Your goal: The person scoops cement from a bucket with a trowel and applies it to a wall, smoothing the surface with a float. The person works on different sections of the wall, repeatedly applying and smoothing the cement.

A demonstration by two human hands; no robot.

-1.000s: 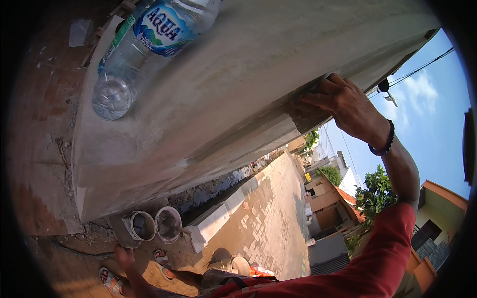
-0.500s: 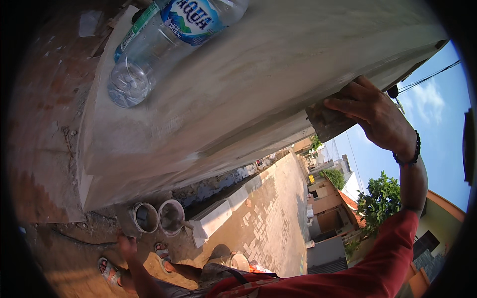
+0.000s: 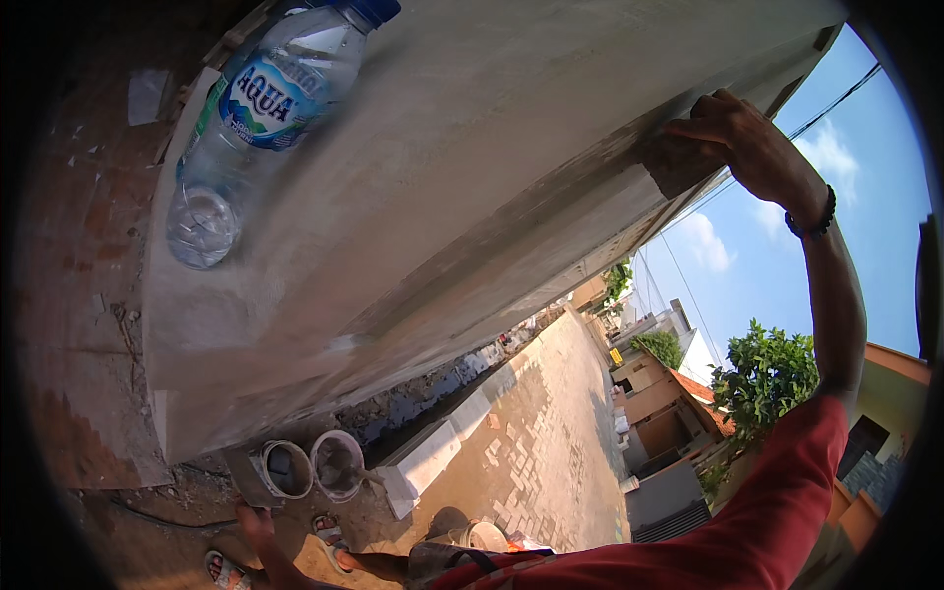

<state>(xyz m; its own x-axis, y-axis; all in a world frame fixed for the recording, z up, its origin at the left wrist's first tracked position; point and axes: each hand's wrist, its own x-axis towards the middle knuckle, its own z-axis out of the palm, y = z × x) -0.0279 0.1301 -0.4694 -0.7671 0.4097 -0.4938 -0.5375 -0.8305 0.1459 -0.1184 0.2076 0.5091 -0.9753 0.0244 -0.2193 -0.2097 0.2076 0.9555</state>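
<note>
My right hand (image 3: 752, 147), at the end of a red sleeve and wearing a dark bead bracelet, grips a dark, flat rectangular plate (image 3: 678, 165). The plate lies against the edge strip of a grey plastered wall (image 3: 472, 157), where a darker, damp-looking band runs along the surface. Low on the left, my left hand (image 3: 258, 523) has its fingers closed on the edge of a grey flat board (image 3: 252, 479). That board partly overlaps a bucket (image 3: 287, 470) with a dark object inside. A clear plastic bottle (image 3: 258, 133) with a blue cap and label rests on the plastered surface.
A second bucket (image 3: 337, 465) stands beside the first, with a handle sticking out. A dark drainage channel (image 3: 418, 398) and pale kerb blocks (image 3: 433, 454) border a paved lane (image 3: 541, 413). My sandalled feet (image 3: 329, 536) are near the buckets. Houses and a tree (image 3: 767, 383) line the lane.
The right hand and plate have moved farther up along the wall's edge strip. The view has shifted, so the whole bottle, cap included, now shows. My left hand still grips the board.
</note>
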